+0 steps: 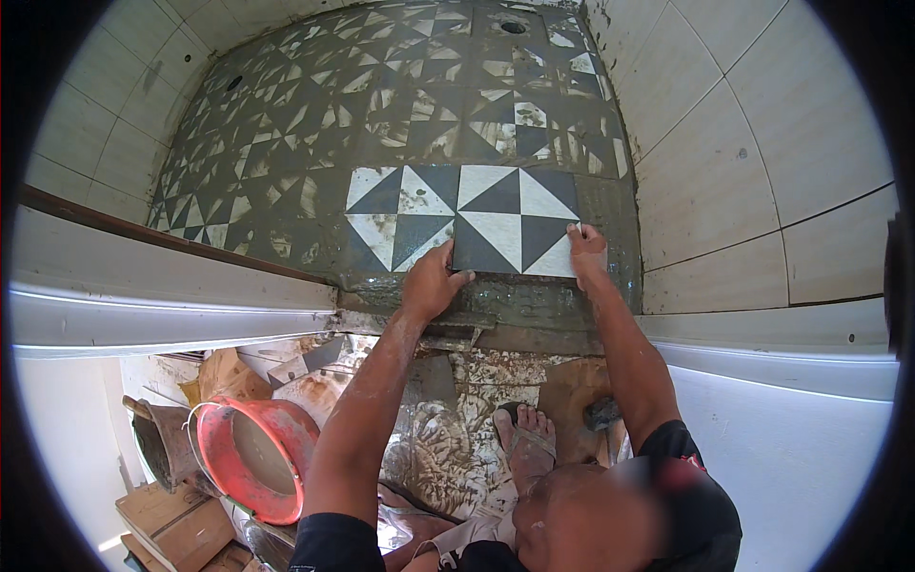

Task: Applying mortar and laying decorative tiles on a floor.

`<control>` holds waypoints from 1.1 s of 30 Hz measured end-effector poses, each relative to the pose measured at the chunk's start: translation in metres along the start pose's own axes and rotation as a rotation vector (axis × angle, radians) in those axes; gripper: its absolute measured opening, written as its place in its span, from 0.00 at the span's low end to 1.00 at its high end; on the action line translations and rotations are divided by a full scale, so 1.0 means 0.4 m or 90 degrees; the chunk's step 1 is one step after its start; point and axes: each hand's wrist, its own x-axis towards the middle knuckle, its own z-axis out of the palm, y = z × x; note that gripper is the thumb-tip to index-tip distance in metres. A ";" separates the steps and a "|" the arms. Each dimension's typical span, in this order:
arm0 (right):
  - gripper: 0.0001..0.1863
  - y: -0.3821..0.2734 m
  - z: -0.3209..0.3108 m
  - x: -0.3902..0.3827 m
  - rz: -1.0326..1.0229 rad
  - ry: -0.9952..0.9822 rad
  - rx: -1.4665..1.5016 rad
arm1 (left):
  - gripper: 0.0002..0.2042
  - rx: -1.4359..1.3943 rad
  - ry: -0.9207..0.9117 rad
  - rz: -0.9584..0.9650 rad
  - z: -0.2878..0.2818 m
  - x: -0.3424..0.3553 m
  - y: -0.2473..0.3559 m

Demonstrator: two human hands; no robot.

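A clean black-and-white floor tile [519,224] with a triangle pattern lies at the near edge of the tiled floor. My right hand [588,255] grips its right edge, fingertips on top. At its near left corner, my left hand [434,283] holds the tile with fingers and thumb; the undersides of both hands are hidden. Directly to the left is a similar tile [396,221], smeared with grey mortar. Wet grey mortar [515,297] shows along the near side of the tile.
Mortar-covered patterned tiles [372,100] stretch away, with a round drain hole [513,28] at the back. Pale tiled walls [705,143] flank them. A red bucket [253,459] of grey slurry, another bucket [167,440] and cardboard [176,524] stand near left.
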 end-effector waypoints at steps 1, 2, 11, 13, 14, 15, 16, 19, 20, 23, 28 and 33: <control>0.20 0.002 0.001 0.001 0.001 -0.001 -0.001 | 0.37 -0.001 -0.001 -0.001 0.001 -0.001 -0.002; 0.20 0.009 -0.001 0.006 0.000 0.002 -0.001 | 0.37 -0.015 -0.007 -0.012 0.004 0.001 0.000; 0.23 -0.003 0.001 -0.005 0.010 -0.013 0.011 | 0.37 0.009 -0.004 -0.026 0.002 0.000 -0.001; 0.23 -0.011 0.007 -0.010 0.022 -0.013 0.021 | 0.37 0.013 -0.008 -0.020 -0.002 -0.002 0.012; 0.25 -0.008 0.011 -0.007 0.011 -0.008 -0.009 | 0.31 0.001 0.011 -0.020 -0.004 -0.006 0.017; 0.26 0.019 -0.012 0.015 0.000 0.008 -0.047 | 0.25 -0.021 0.025 -0.012 0.010 0.003 0.033; 0.27 0.045 -0.033 0.038 -0.023 0.032 -0.064 | 0.25 -0.036 0.014 0.006 0.024 0.014 0.050; 0.27 0.046 -0.022 0.026 -0.028 0.031 -0.075 | 0.25 -0.033 -0.014 -0.013 0.020 0.017 0.043; 0.27 0.000 0.017 -0.014 -0.010 -0.015 -0.073 | 0.26 0.029 -0.013 -0.035 -0.009 -0.002 0.013; 0.28 -0.016 -0.011 -0.017 -0.018 -0.055 -0.073 | 0.27 0.053 -0.004 -0.017 0.009 0.000 0.018; 0.28 -0.014 -0.037 -0.010 -0.021 -0.001 -0.136 | 0.27 0.044 -0.009 -0.020 0.031 0.017 0.032; 0.29 -0.108 -0.020 -0.077 -0.032 -0.049 -0.126 | 0.24 0.099 0.026 0.023 0.014 0.002 -0.004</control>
